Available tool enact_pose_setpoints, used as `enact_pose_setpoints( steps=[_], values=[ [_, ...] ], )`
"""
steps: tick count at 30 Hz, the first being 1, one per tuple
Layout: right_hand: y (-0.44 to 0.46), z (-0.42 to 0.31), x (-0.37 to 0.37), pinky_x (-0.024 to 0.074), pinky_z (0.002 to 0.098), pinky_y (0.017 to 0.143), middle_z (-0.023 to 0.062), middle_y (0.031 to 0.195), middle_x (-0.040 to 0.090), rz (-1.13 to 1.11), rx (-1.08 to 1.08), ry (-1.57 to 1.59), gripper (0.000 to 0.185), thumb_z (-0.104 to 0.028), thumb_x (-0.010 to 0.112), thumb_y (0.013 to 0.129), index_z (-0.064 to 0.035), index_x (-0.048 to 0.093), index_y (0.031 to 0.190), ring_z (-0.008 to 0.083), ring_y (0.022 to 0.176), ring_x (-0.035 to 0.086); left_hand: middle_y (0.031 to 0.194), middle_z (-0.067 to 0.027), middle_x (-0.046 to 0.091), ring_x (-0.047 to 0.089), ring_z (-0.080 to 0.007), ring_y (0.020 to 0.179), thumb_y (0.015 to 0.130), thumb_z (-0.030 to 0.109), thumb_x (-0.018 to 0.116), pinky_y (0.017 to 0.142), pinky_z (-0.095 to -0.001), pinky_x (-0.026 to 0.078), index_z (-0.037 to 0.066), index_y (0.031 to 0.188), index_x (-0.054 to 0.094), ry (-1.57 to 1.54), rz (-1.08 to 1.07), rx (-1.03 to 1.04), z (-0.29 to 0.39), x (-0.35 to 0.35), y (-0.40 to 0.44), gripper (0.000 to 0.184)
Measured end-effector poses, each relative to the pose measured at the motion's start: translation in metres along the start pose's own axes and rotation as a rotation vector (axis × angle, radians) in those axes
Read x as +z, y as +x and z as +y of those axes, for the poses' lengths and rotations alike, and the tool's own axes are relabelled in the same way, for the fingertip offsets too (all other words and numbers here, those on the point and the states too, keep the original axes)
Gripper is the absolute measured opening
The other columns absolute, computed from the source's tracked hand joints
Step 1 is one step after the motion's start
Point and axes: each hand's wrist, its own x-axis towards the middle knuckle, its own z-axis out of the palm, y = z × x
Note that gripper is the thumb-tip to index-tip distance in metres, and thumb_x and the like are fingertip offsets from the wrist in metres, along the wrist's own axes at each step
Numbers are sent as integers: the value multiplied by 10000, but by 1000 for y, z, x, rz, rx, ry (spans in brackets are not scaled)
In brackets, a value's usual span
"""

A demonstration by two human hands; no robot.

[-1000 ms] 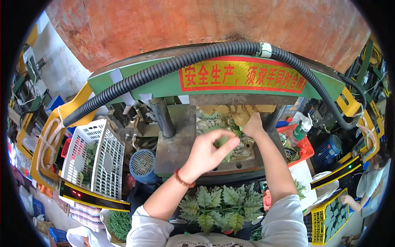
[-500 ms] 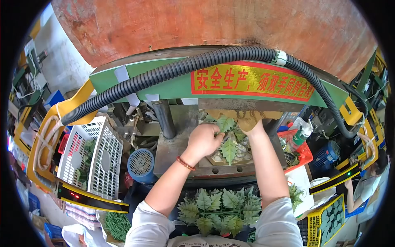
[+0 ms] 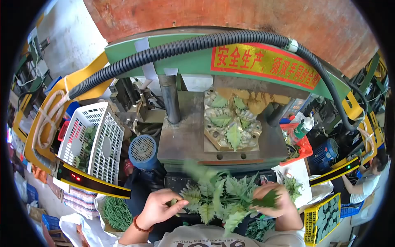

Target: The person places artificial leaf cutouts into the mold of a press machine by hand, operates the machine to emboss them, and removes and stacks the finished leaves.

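My left hand point(image 3: 162, 209), with a beaded bracelet at the wrist, is at the lower middle, fingers closed on a leaf stem beside a bunch of green serrated leaves point(image 3: 220, 197). On the bunch's right side, my right hand point(image 3: 276, 201) is closed on a green leaf. Part of the bunch is blurred. Beyond both hands, a metal mould point(image 3: 212, 133) sits on the press bed point(image 3: 183, 142), with several separate leaves point(image 3: 234, 136) lying on it.
A white basket point(image 3: 109, 150) with leaves stands at left, near a blue motor point(image 3: 142, 150). Green stems point(image 3: 119, 213) fill a bag below. At right are a red tray point(image 3: 303, 148), a yellow crate point(image 3: 323, 220) and another person point(image 3: 362, 185). A black hose point(image 3: 185, 47) arches overhead.
Both my hands have come back from the mould to the leaf bunch near my body. Leaves now lie on the mould uncovered by hands. The view has shifted slightly.
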Motion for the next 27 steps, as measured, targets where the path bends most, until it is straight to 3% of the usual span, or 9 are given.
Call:
enact_pose_setpoints(
  steps=[1,3,5,6,8,13,19,23,27],
  values=[
    [-3,1,4,441,307,506,94,746,644,7,8,2,81,-21,656,769,25,623,827,216,573,561,572,-40,569,491,-221,476,778,209,716,456,-310,388,43,709,681,73,-33,-28,-9,7,-10,183],
    [-14,6,16,454,357,542,99,755,640,-340,519,-697,160,-121,656,791,25,627,850,281,576,568,569,-52,574,507,-242,479,783,245,709,453,-322,392,44,681,671,215,-117,-94,-24,21,-36,228],
    [-40,10,34,451,388,563,122,727,637,146,370,-791,224,-223,657,809,0,631,804,329,572,566,580,-58,583,518,-249,488,781,262,704,458,-326,400,47,672,663,351,-236,-155,-32,29,-67,244],
    [-61,7,32,451,388,563,122,727,637,144,401,-780,224,-223,657,809,0,631,804,329,572,566,590,-63,591,529,-256,498,780,278,699,464,-330,408,51,662,655,491,-328,-203,-34,33,-82,260],
    [-115,-2,11,447,404,562,142,679,621,-73,960,-959,313,-300,688,793,-11,611,701,349,584,569,612,-74,607,551,-271,516,778,312,688,475,-338,423,57,643,639,779,-495,-281,-41,45,-105,293],
    [-263,99,7,441,402,554,135,639,610,224,1035,-1115,400,-382,699,772,-23,592,632,354,568,548,644,-80,627,577,-274,540,772,334,679,490,-344,441,68,624,611,571,-213,-275,-75,99,-147,312],
    [-264,98,5,434,402,544,121,636,605,310,1052,-1055,431,-426,714,739,-30,590,624,334,556,538,646,-82,624,579,-277,545,763,321,682,489,-349,442,68,650,623,575,-177,-191,-85,107,-150,283],
    [-266,100,5,430,394,537,110,621,593,293,1041,-1079,415,-413,740,708,-38,587,619,318,549,532,692,-87,636,582,-293,601,734,243,659,550,-367,453,68,724,656,578,-251,-296,-82,106,-151,176],
    [-260,96,6,432,389,536,108,630,591,297,1033,-1059,366,-367,736,733,-39,600,644,313,552,532,671,-95,631,577,-295,563,770,294,667,517,-358,455,63,701,647,577,-260,-255,-84,105,-150,242]
  ],
)
